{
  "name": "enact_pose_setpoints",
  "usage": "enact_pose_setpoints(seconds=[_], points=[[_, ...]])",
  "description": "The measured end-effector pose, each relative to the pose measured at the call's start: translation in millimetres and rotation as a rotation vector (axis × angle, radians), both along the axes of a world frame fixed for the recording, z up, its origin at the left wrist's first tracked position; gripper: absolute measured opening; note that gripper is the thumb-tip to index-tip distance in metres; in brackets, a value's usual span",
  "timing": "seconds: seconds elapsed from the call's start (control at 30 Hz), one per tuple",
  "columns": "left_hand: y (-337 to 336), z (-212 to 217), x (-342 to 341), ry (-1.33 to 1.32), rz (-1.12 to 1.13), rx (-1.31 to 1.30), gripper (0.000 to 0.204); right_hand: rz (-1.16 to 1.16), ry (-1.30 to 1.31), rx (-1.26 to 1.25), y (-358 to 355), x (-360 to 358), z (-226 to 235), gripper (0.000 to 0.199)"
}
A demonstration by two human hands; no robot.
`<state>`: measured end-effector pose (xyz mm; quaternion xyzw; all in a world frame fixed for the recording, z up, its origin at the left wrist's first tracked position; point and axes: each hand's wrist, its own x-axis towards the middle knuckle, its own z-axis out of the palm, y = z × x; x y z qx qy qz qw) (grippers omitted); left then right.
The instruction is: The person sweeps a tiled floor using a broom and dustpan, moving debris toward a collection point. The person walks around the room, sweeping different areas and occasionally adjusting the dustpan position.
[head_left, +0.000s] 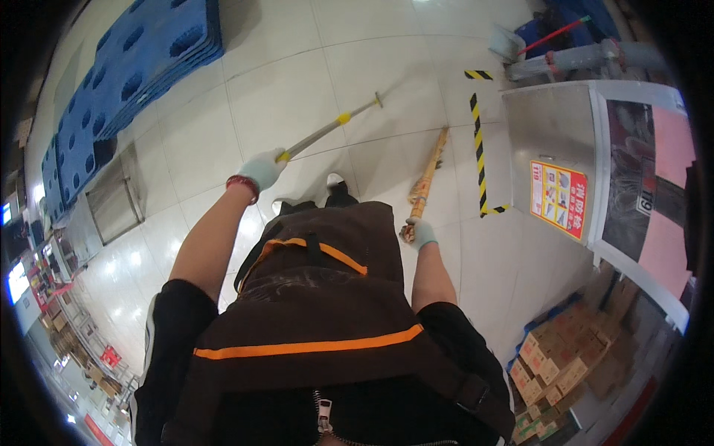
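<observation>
Left fingers [269, 168] close round a grey-and-yellow pole [314, 138], right fingers [418, 227] round a tan bundle [424, 182]; broad tiled floor [290, 97] stretches from blue pallets [158, 63] to striped tape [478, 149].

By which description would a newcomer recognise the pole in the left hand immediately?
Start from the blue plastic pallets, upper left. Below and right of them, the pale-gloved left hand grips a slim grey metal pole slanting up rightward. Its yellow collar and small crosspiece at the tip distinguish it from the thicker, tan stick-like object in the pale-gloved right hand.
</observation>
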<state>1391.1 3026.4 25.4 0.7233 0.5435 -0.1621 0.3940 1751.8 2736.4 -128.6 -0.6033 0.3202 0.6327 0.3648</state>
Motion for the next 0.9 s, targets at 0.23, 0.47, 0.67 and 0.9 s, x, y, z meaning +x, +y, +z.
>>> enact_pose_setpoints(seconds=[0.23, 0.47, 0.67, 0.9], points=[[-31, 46, 6, 0.225, -0.193, 0.034, 0.040, 0.000, -0.004, 0.014, -3, -2, -6, 0.015], [-18, 4, 53, 0.016, -0.153, 0.016, 0.041, 0.012, 0.042, 0.035, -1, 3, -8, 0.011], [-34, 45, 69, 0.144, -0.319, -0.018, 0.037, 0.051, -0.034, 0.045, -16, 21, -3, 0.012], [-51, 4, 128, 0.064, -0.404, 0.010, 0.033, 0.095, -0.319, 0.069, -7, 7, 23, 0.013]])
